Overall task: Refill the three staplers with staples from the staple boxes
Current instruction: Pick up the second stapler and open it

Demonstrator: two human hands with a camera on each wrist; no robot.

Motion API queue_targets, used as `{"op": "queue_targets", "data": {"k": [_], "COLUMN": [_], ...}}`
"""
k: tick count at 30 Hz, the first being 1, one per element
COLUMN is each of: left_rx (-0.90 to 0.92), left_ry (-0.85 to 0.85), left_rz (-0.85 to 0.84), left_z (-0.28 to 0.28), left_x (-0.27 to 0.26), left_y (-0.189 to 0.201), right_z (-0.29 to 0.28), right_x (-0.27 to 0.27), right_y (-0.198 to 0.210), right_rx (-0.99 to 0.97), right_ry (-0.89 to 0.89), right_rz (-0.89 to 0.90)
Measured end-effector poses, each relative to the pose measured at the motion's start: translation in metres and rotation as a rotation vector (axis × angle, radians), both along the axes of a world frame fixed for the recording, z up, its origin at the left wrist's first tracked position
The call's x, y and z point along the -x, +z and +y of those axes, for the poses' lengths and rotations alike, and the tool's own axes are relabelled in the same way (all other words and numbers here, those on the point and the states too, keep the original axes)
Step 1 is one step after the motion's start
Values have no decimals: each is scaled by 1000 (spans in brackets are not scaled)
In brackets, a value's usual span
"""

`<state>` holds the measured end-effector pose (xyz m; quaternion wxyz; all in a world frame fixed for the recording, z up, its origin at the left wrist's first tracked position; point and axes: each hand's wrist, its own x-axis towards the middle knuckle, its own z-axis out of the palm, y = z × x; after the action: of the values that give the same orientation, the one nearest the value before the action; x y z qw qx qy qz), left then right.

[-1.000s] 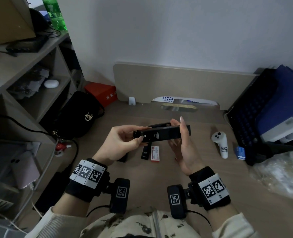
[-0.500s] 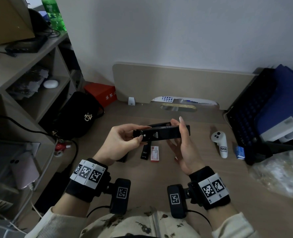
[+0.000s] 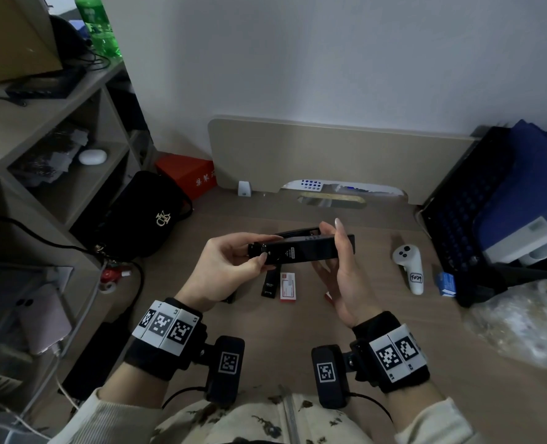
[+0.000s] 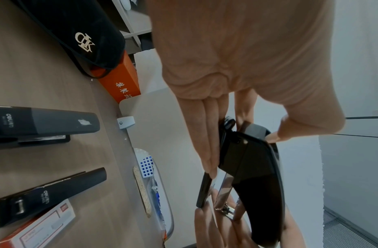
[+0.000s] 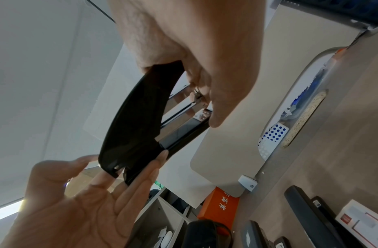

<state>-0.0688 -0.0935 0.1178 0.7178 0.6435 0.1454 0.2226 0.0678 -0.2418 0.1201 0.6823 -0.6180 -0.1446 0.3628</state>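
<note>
Both hands hold a black stapler [image 3: 301, 249] level above the wooden desk. My left hand [image 3: 261, 249] pinches its left, hinge end, and my right hand [image 3: 335, 241] grips its right end with thumb and fingers. In the wrist views the black cover [image 5: 137, 120] stands lifted off the shiny metal magazine [image 5: 181, 115]. Two more dark staplers [image 4: 46, 124] [image 4: 50, 194] lie on the desk below the hands. A red-and-white staple box [image 3: 287, 286] lies beside the nearer one [image 3: 269, 283].
A white controller [image 3: 408, 267] and a small blue box [image 3: 446, 283] lie to the right, by a dark crate [image 3: 458, 219] and a plastic bag [image 3: 522, 328]. A black bag [image 3: 144, 216], a red box [image 3: 189, 174] and shelves stand to the left.
</note>
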Motion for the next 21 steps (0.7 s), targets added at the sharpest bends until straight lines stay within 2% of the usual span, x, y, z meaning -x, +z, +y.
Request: {"op": "queue_targets", "data": {"k": [21], "left_rx": [-18], "left_ry": [-12], "left_rz": [20], "left_z": [-2], "left_x": [0], "left_y": [0], "right_z": [-1], "right_x": [-1], "right_y": [-2], "right_rx": [14], "right_ry": [0], "right_rz": [8]}}
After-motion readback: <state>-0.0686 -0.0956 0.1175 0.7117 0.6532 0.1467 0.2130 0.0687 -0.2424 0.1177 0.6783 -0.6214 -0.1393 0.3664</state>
